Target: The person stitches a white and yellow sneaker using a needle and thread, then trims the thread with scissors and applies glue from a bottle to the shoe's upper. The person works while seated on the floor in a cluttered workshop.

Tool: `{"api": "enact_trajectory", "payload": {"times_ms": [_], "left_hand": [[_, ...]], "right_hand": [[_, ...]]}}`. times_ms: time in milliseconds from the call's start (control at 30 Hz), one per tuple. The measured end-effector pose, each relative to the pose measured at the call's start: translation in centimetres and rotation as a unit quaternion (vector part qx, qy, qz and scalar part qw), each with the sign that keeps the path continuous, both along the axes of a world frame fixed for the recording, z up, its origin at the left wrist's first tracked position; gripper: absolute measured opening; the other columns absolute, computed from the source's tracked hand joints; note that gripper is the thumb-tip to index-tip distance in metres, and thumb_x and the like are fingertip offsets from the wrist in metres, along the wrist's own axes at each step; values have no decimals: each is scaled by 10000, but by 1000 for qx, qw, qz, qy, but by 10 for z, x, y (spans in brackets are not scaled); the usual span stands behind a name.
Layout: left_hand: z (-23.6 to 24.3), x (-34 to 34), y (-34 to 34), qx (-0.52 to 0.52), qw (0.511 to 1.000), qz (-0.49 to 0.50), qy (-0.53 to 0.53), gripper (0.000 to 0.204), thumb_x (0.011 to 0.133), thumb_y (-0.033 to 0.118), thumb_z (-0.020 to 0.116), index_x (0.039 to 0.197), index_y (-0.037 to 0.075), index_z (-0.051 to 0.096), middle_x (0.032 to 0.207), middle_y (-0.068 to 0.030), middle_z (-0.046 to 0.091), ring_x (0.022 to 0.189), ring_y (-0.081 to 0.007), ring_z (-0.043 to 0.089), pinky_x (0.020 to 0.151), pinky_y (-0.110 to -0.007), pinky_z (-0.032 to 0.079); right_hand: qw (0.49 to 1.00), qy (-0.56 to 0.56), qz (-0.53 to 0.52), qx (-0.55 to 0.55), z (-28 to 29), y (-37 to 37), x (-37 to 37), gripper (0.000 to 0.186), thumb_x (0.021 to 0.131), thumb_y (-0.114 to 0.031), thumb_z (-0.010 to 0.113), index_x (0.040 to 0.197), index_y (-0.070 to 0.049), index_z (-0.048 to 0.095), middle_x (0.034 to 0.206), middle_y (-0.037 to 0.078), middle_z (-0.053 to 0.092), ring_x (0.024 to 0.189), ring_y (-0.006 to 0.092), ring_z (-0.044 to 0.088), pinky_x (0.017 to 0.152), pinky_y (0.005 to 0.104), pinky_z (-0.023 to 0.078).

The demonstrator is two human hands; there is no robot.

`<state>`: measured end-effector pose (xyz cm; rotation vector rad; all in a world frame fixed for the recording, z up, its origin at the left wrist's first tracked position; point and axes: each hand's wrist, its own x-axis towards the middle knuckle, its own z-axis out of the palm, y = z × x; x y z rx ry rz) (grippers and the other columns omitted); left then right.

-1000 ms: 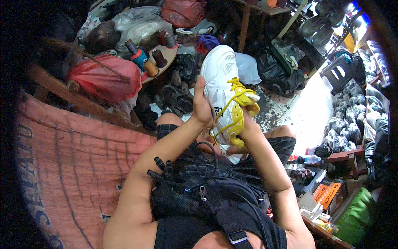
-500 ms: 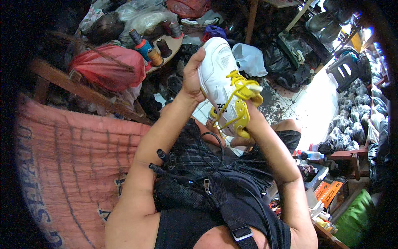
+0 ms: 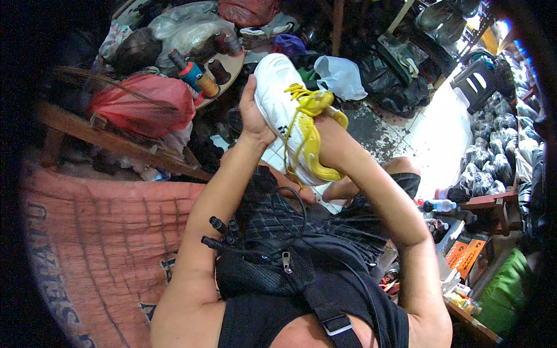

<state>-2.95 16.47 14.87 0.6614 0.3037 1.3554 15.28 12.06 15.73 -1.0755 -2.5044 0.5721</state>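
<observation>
A white sneaker (image 3: 272, 87) with yellow laces and a yellow collar is held up in front of me, its toe pointing away. My left hand (image 3: 255, 119) is closed around its left side, the thumb up along the edge near the toe and the other fingers out of sight under the sole. My right hand (image 3: 335, 141) reaches into the shoe's opening. The collar and tongue hide its fingers, so I cannot see how they are bent. The yellow laces (image 3: 301, 95) lie loose over the tongue, and one strand hangs down the side.
On the left, a round board (image 3: 232, 66) carries several thread spools, beside a red plastic bag (image 3: 145, 107). A wooden rail (image 3: 116, 139) and an orange-red woven sack (image 3: 116, 232) lie nearer. Bagged goods (image 3: 487, 151), a bottle (image 3: 440, 205) and a black stool (image 3: 478, 84) stand right.
The sneaker and both hands have shifted left in the picture, and the shoe has tilted slightly. My right hand shows more at the opening. The whole background has shifted slightly too.
</observation>
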Motion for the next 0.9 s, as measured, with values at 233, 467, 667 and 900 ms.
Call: {"api": "enact_trajectory", "payload": {"times_ms": [233, 467, 667, 900], "left_hand": [[5, -29, 37, -11, 987, -161, 22, 771, 1020, 585, 457, 1530, 7, 437, 1459, -235, 576, 1285, -420, 606, 1145, -552, 445], [25, 11, 73, -53, 949, -100, 293, 593, 1043, 494, 540, 1365, 2, 616, 1289, -183, 680, 1123, -269, 683, 982, -409, 539], [67, 0, 39, 174, 796, 181, 551, 421, 1004, 366, 666, 817, 1, 763, 658, -46, 688, 590, -77, 607, 581, -248, 473], [24, 45, 11, -21, 892, -71, 447, 336, 1055, 303, 619, 1207, 9, 676, 1063, -58, 712, 910, -125, 688, 756, -286, 574]], "right_hand": [[941, 234, -45, 239, 38, -27, 36, 510, 793, -219, 866, 1259, -115, 685, 1227, 154, 640, 1088, 315, 672, 881, 421, 575], [936, 316, -124, 90, 38, 11, 33, 200, 919, -135, 783, 1075, -10, 766, 859, 79, 756, 784, 126, 716, 742, 264, 565], [849, 466, -245, -39, 9, 46, 54, 199, 966, -144, 754, 1045, 39, 755, 891, 52, 754, 769, 75, 669, 692, 218, 527], [826, 520, -210, -46, -4, 37, 36, 217, 983, -128, 735, 1131, 31, 730, 1018, 42, 731, 861, 75, 655, 744, 226, 544]]}}
